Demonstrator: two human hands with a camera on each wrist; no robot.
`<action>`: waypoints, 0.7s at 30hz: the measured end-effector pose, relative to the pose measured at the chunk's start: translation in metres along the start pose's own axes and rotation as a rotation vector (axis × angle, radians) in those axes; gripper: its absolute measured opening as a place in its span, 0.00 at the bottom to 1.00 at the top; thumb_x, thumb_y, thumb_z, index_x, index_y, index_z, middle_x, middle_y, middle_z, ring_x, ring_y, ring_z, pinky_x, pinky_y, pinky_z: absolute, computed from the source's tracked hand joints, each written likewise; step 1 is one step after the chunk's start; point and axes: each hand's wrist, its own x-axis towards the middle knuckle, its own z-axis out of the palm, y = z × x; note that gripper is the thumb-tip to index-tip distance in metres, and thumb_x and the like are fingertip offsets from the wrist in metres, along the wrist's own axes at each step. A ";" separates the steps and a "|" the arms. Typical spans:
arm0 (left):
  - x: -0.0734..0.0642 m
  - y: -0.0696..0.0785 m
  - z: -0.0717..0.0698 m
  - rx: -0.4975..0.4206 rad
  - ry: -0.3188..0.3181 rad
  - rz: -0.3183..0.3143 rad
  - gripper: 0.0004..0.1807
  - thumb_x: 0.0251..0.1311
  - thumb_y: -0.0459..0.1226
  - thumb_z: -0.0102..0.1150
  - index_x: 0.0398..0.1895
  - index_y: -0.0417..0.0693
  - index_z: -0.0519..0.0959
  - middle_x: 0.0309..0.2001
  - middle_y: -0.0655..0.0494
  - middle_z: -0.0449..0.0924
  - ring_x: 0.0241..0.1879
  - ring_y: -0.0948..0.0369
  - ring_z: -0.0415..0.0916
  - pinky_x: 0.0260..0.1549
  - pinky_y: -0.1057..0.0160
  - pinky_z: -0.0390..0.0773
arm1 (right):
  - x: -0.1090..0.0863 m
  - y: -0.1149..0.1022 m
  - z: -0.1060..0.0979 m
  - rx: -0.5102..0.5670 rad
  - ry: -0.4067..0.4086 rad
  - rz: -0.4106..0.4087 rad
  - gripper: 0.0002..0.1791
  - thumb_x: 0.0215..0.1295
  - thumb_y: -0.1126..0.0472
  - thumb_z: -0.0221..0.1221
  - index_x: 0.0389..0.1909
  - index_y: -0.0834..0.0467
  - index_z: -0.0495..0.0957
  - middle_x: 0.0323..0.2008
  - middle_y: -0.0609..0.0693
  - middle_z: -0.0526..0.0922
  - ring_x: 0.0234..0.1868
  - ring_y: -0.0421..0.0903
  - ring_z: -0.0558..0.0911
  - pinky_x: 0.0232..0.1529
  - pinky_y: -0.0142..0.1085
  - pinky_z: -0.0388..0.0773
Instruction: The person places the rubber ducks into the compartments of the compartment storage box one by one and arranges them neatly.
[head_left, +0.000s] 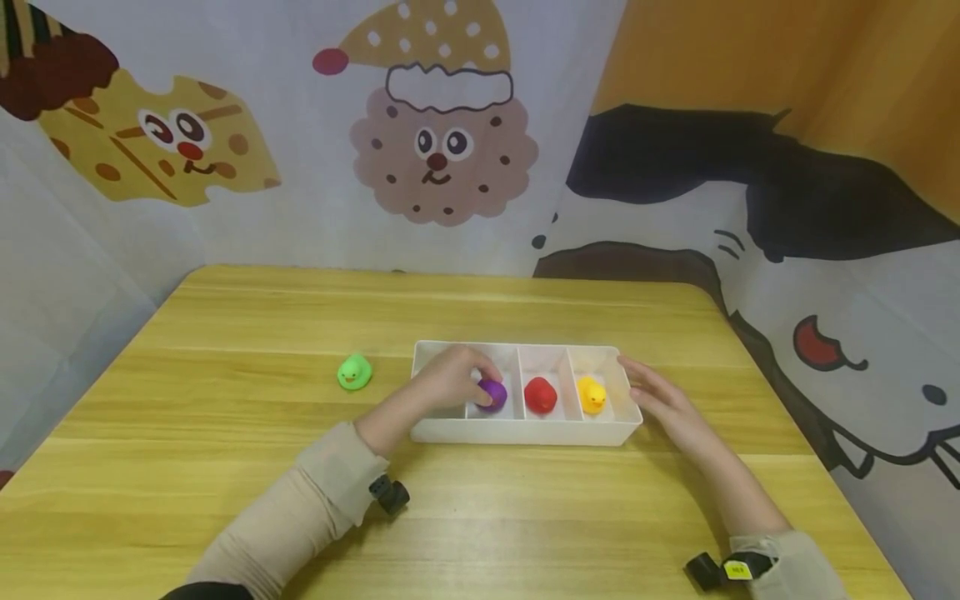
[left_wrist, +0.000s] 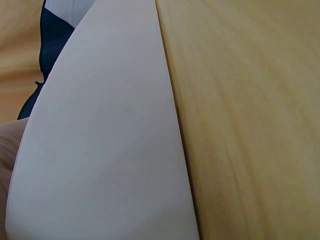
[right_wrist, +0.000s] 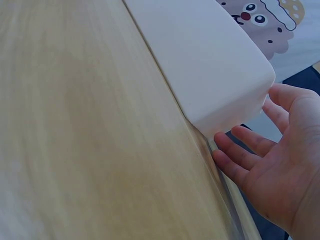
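Observation:
A white divided box (head_left: pixel 517 432) stands on the table. Inside it, my left hand (head_left: pixel 452 379) pinches a purple toy duck (head_left: pixel 493 392) between thumb and fingers, in the second compartment from the left. A red toy duck (head_left: pixel 540 396) sits in the compartment to its right, and a yellow toy duck (head_left: pixel 592 395) is in the rightmost one. My right hand (head_left: pixel 667 404) touches the box's right end with extended fingers, as the right wrist view also shows. The box wall (left_wrist: pixel 105 130) hides most of the left hand in the left wrist view.
A green toy duck (head_left: pixel 354 372) rests on the wooden table (head_left: pixel 480 517), left of the box. Behind the table hangs a cloth (head_left: pixel 300 233) printed with cartoon figures. Both wrists wear small black cameras.

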 end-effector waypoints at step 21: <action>-0.022 -0.004 -0.003 -0.179 0.193 0.082 0.17 0.51 0.31 0.70 0.46 0.45 0.83 0.47 0.53 0.82 0.26 0.58 0.74 0.28 0.60 0.78 | 0.000 -0.001 0.000 -0.014 0.000 0.019 0.28 0.75 0.58 0.46 0.72 0.60 0.55 0.67 0.66 0.61 0.63 0.63 0.64 0.61 0.52 0.60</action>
